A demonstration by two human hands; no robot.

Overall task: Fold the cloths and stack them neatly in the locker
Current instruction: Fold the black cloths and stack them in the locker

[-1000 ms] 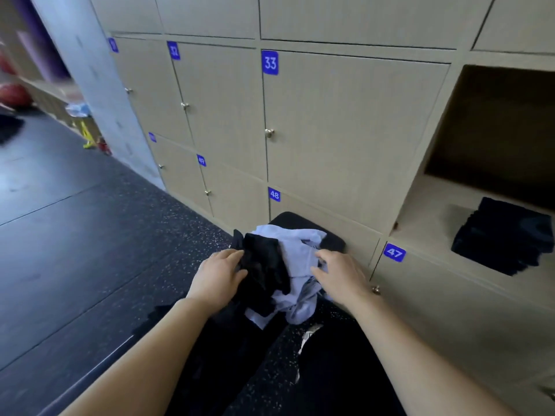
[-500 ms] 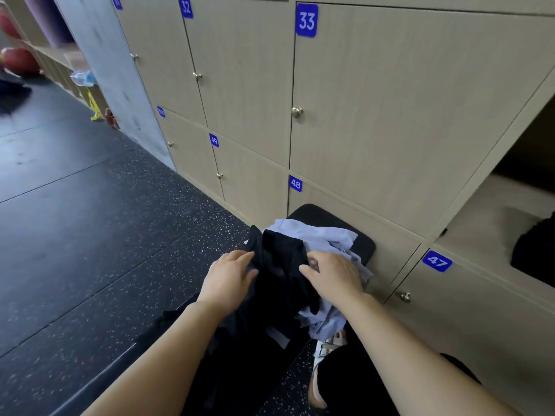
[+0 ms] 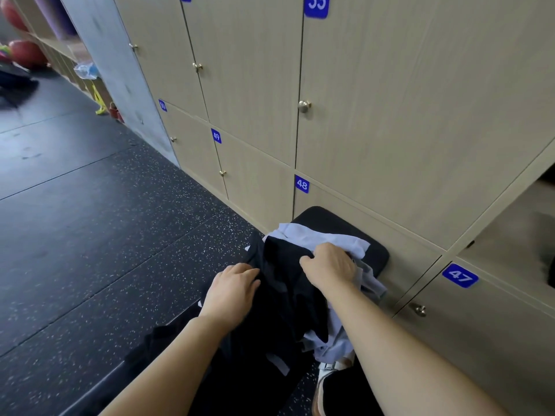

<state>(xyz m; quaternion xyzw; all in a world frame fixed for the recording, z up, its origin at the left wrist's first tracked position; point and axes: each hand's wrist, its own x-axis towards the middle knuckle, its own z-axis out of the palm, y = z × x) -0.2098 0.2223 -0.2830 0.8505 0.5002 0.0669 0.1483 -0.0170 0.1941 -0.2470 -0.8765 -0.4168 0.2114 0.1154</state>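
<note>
A black cloth lies crumpled over a pale blue cloth on a black padded bench in front of the lockers. My left hand rests on the black cloth's left edge, fingers bent over the fabric. My right hand lies on top of the pile, fingers curled into the black cloth where it meets the blue one. The open locker is at the right edge; a dark folded stack is barely visible inside it.
Closed beige locker doors numbered 33, 48, 49 and 47 form the wall ahead, with small metal knobs. Dark speckled rubber floor stretches to the left. My shoe shows below the bench.
The view has swung down and left, so the open locker slid almost out of frame. My right hand moved left from the blue cloth onto the black cloth.
</note>
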